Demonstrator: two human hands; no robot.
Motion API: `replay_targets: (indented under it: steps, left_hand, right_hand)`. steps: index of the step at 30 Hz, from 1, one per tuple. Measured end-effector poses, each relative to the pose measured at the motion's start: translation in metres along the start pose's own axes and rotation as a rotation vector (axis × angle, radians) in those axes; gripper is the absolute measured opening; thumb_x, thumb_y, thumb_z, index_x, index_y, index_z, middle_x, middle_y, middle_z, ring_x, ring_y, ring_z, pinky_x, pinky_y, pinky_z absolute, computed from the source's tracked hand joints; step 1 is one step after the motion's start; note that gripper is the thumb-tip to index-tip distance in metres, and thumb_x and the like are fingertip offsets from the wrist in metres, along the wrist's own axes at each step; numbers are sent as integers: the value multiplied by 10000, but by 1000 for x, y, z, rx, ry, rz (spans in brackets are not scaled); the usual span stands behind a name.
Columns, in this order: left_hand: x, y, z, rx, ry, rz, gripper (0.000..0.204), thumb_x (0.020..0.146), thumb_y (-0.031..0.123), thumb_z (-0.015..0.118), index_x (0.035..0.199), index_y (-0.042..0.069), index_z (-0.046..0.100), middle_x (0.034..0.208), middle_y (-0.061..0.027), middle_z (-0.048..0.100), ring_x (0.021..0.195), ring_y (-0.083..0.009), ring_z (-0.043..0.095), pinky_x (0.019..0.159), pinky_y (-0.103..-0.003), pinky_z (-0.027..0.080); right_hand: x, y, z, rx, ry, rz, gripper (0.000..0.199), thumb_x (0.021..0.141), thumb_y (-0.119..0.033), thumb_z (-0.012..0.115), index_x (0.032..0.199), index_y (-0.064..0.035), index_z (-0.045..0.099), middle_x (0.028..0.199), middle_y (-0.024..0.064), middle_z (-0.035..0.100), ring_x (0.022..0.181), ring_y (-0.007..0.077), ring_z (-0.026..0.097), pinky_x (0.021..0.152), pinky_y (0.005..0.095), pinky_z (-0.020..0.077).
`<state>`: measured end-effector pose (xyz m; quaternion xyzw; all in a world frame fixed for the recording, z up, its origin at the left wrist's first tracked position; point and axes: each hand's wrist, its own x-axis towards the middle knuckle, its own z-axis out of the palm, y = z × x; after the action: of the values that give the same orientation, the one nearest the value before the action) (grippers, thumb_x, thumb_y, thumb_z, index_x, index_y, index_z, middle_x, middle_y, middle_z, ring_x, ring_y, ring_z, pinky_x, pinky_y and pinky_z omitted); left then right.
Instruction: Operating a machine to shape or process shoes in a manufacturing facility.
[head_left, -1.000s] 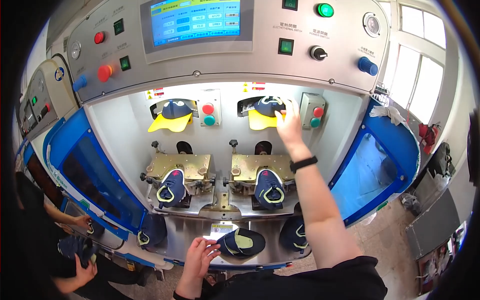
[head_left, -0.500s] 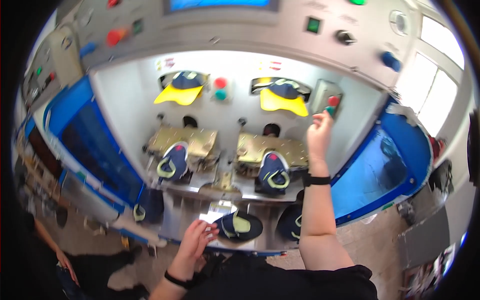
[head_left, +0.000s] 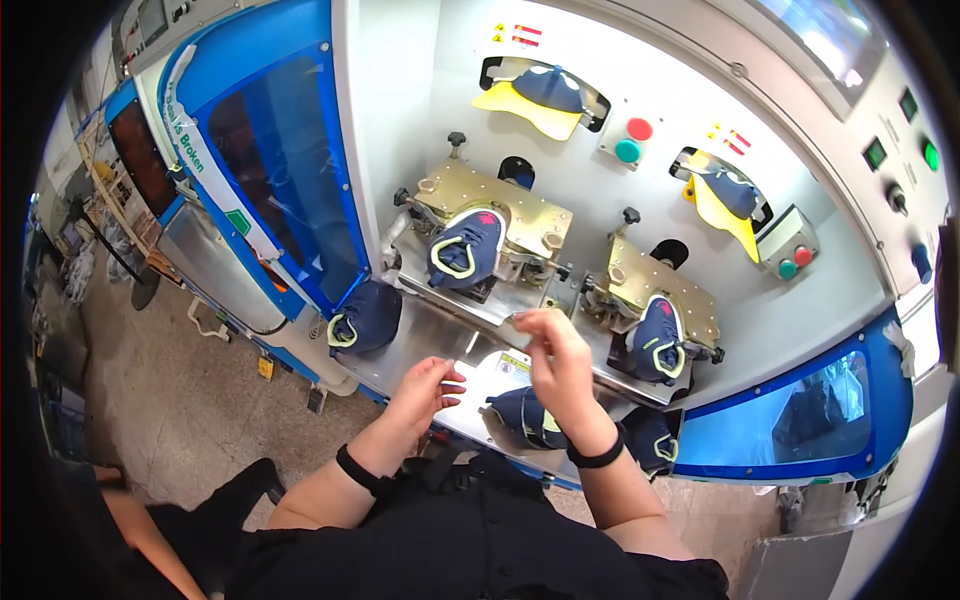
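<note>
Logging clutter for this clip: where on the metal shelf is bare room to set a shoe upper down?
Bare steel shelf lies between the navy upper at the blue guard and the left hand. Crowded: under the right hand, where one upper and another lie, and both clamp stations.

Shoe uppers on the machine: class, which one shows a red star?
The upper on the left brass fixture; the right fixture's upper shows only navy with yellow trim.

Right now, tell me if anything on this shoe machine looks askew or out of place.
Nothing stands out. A navy shoe upper sits on the left brass fixture, another on the right one. The left hand and right hand hover over the steel shelf.
</note>
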<state>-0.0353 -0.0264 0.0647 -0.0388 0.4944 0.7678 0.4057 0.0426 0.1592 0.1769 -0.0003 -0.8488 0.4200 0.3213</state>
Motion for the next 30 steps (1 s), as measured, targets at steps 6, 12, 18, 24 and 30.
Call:
replay_targets:
  steps: [6,12,18,24,30]
  left_hand:
    - [23,43,-44,-44,46,1,143,994,238,568,983,96,558,897,-60,652,825,-182,644,711,-310,515]
    - [37,80,-85,-78,12,23,126,1009,217,546,1044,96,544,1005,-89,657,902,-229,666,761,-358,538]
    - [57,110,-78,-59,-45,-23,366,1029,399,497,1252,111,535,1158,-73,623,1026,-211,640,800,-339,513]
    - [68,129,-81,-391,-394,62,247,1061,261,453,1234,111,547,1138,-49,655,1070,-199,643,898,-394,543]
    - [39,110,-136,-181,-310,-237,278,1054,324,467,1160,95,583,1081,-63,672,1003,-214,675,865,-375,549]
  right_hand:
    - [42,23,87,-288,-144,-45,335,869,-17,576,1200,-66,559,1206,127,604,848,363,653,703,416,533]
    - [36,28,154,-522,-246,47,413,827,-130,686,1213,-88,546,1078,117,570,826,342,656,675,427,535]
    - [38,5,156,-535,-55,-34,385,711,-21,713,1078,-107,636,954,72,615,711,283,660,603,379,532]
    - [11,-16,146,-262,-97,-148,385,729,-19,769,1087,-95,650,1013,86,678,736,267,691,601,343,556]
    - [-12,-26,162,-221,-147,-82,371,705,4,787,1043,-127,706,976,68,612,723,228,664,616,330,559]
